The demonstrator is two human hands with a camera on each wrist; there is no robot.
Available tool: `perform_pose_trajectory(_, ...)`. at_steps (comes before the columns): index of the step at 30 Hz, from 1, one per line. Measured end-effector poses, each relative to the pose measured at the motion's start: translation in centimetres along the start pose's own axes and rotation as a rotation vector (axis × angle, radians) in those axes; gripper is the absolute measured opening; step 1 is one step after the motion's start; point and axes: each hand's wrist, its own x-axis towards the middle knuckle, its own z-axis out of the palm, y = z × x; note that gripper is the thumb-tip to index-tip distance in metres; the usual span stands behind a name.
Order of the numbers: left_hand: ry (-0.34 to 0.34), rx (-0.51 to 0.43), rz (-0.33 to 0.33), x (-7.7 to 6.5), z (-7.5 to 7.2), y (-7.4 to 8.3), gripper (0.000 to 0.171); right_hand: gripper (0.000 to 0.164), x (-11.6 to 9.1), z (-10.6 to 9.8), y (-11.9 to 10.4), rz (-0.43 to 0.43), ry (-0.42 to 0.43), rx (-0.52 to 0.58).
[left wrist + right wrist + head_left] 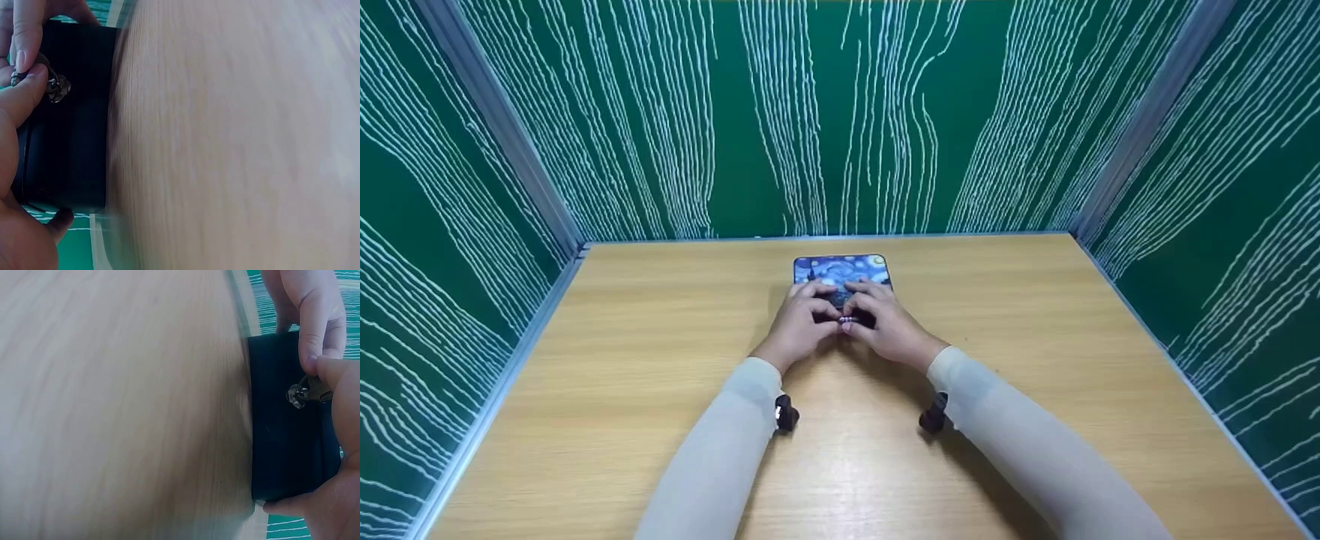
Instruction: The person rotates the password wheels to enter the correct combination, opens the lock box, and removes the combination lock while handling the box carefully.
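A small box (840, 268) with a swirling blue night-sky picture on its lid stands toward the back of the table. Its dark side (73, 152) faces me, with a metal clasp (298, 395) on it. My left hand (801, 321) reaches in from the left, its thumb and index finger bent at the clasp. From the other side, my right hand (894, 328) also pinches at the clasp, thumb tips close together. Other fingers of both hands rest along the lid and sides. Fingers partly cover the clasp in both wrist views.
The box stands on a wooden table (660, 337). Green panels (855, 120) with white wavy lines enclose the back and both sides, joined by grey metal posts (502, 127). Dark wrist cameras (786, 414) hang below the light sleeves (1012, 435).
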Motion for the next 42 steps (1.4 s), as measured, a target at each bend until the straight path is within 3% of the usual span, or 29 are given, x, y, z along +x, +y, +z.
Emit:
perform_pose_trajectory(12, -0.003, -0.004, -0.019, 0.1, 0.0, -0.1, 0.008, 0.017, 0.0, 0.0, 0.0, 0.0, -0.012, -0.008)
perform_pose_trajectory(24, 0.027, -0.029, 0.033, 0.0, 0.2, -0.3, 0.008, 0.016, -0.1, 0.1, 0.1, -0.063, 0.022, -0.011)
perform_pose_trajectory(34, 0.02, -0.031, 0.022, 0.1, 0.2, -0.3, 0.007, 0.013, -0.1, 0.1, 0.1, -0.04, 0.012, -0.016)
perform_pose_trajectory(39, 0.018, -0.036, 0.008, 0.1, 0.2, -0.3, 0.006, 0.019, -0.1, 0.0, 0.2, -0.044, 0.008, 0.017)
perform_pose_trajectory(40, 0.018, -0.035, 0.005, 0.1, 0.2, -0.3, 0.006, 0.022, 0.2, 0.4, 1.4, -0.072, 0.015, 0.032)
perform_pose_trajectory(42, 0.016, -0.029, 0.002, 0.1, 0.2, -0.3, 0.006, 0.025, 0.1, 0.4, 1.4, -0.085, 0.023, 0.046)
